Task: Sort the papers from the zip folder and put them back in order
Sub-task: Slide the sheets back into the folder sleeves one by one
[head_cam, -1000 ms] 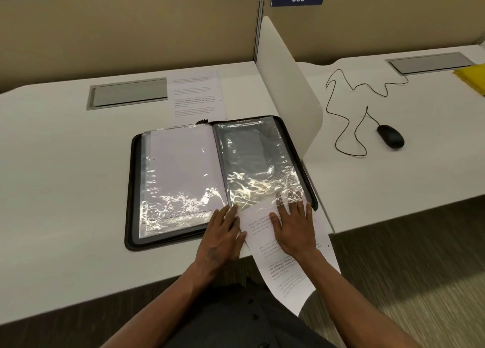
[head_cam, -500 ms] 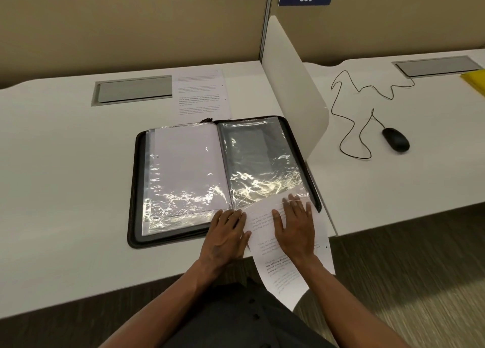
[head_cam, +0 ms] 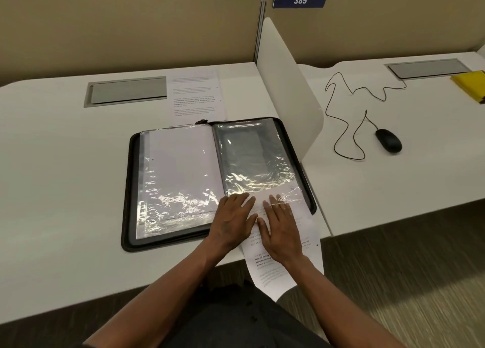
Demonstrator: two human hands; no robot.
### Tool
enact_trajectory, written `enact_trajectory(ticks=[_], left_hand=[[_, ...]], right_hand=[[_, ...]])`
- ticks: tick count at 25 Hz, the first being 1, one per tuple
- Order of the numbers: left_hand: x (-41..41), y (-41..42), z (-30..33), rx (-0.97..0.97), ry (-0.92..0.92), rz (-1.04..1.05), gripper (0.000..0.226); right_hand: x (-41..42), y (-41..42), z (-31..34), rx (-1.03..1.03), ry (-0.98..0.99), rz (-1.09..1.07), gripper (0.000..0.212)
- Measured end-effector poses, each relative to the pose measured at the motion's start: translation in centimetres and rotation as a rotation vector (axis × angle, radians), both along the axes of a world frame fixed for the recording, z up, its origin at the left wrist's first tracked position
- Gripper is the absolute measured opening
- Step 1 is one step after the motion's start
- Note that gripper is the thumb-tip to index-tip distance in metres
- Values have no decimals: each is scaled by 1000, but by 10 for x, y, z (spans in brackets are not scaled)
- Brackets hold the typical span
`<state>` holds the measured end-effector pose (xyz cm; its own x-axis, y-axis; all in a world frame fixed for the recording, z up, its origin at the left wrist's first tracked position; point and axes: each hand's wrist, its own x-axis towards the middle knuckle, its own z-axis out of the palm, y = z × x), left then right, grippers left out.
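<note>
**Both hands flat on the sheet at the folder's near edge**

Your left hand (head_cam: 234, 216) lies flat, fingers straight, on the open zip folder (head_cam: 210, 185). Your right hand (head_cam: 282, 227) presses the printed sheet (head_cam: 286, 266) flat; its top sits inside the right sleeve, its bottom overhanging the worktop (head_cam: 65, 164).

Your left hand (head_cam: 232, 220) and right hand (head_cam: 282, 225) lie flat, fingers straight, on a printed sheet (head_cam: 282, 266) partly inside the right plastic sleeve (head_cam: 252, 158) of the open zip folder (head_cam: 126, 190). The sheet's near end overhangs the desk (head_cam: 52, 164). Another printed page (head_cam: 195, 95) lies behind the folder.
</note>
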<state>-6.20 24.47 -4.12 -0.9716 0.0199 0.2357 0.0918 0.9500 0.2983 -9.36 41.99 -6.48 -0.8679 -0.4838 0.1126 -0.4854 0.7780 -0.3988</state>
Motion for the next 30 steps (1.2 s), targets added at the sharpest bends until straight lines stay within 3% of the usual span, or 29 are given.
enact_trajectory(ticks=[2,8,11,14,20,25,30], left_hand=[[-6,-2,1,-4,-34,-10,40],[-8,-2,2,-75,-45,-28,16],[-9,-1,6,-5,-66,-6,22],[-6,-1,10,148,-30,47,22],[0,-2,14,241,-25,68,16],[2,-3,13,321,1,88,16],[2,-4,14,337,0,83,16]], right_hand=[[5,4,-5,-68,53,-9,49],[-3,2,-1,150,-21,92,59],[-5,-5,4,56,-26,40,56],[1,-3,0,-45,100,33,43],[-10,-20,4,126,-32,101,66],[-1,-22,5,-57,37,3,46],[-9,-29,9,88,-13,93,57]])
